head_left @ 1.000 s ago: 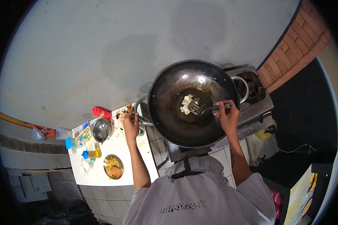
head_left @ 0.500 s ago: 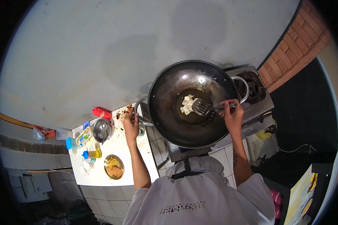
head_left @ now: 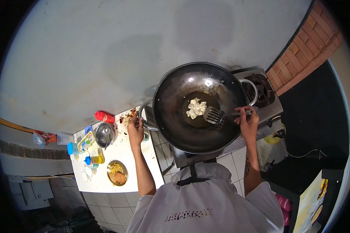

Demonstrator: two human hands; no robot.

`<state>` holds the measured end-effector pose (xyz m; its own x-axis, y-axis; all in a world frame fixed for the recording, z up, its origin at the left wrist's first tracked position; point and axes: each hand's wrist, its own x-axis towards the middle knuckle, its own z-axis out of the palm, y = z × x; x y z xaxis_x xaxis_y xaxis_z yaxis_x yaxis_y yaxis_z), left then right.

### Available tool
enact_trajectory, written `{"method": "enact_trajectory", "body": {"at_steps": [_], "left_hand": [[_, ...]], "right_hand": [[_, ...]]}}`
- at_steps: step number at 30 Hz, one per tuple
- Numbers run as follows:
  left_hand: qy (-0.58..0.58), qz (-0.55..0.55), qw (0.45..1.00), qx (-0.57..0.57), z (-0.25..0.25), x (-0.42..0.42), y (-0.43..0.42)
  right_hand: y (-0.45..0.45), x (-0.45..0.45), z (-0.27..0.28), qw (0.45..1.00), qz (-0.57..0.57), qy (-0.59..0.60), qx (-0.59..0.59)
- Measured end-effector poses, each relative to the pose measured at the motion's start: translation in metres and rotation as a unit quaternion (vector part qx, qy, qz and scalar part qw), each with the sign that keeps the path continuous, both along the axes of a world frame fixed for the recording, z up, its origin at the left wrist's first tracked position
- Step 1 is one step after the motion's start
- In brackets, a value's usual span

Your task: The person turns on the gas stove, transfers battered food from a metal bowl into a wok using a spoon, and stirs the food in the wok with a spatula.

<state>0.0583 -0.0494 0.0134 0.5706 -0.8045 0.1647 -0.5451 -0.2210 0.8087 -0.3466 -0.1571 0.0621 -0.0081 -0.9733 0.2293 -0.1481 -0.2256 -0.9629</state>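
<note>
A large dark wok (head_left: 175, 128) sits on the stove, with a whitish clump of food (head_left: 196, 108) and some oil in its bottom. My right hand (head_left: 248, 121) grips the handle of a slotted metal spatula (head_left: 214, 115). The spatula's slotted head lies inside the wok, just right of the food and slightly apart from it. On the other side, my left hand (head_left: 135, 131) is closed at the wok's left loop handle (head_left: 149, 126); its fingertips are partly hard to make out.
A white counter (head_left: 134, 176) at left holds a red bottle (head_left: 104, 117), a metal bowl (head_left: 104, 134), an oil bottle (head_left: 99, 159) and a plate of food (head_left: 117, 173). Another burner (head_left: 263, 88) lies right of the wok. A grey wall (head_left: 144, 54) stands behind.
My right hand has drawn the spatula to the right, out of the food. The whitish clump now shows whole. My left hand has stayed at the wok's handle.
</note>
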Motion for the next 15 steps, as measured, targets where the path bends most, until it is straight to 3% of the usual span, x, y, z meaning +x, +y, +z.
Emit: {"method": "enact_trajectory", "body": {"at_steps": [10, 12, 15], "left_hand": [[-0.008, -0.005, 1.0, -0.009, -0.002, 0.001, 0.001], [0.006, -0.005, 0.999, 0.05, 0.005, -0.001, 0.0], [-0.002, 0.0, 0.999, 0.049, 0.006, -0.002, 0.001]], "right_hand": [[-0.012, 0.018, -0.008, 0.999, 0.015, -0.028, -0.007], [-0.015, 0.024, -0.009, 0.999, 0.018, -0.036, 0.0], [-0.02, 0.027, -0.016, 0.999, 0.027, -0.04, 0.006]]}}
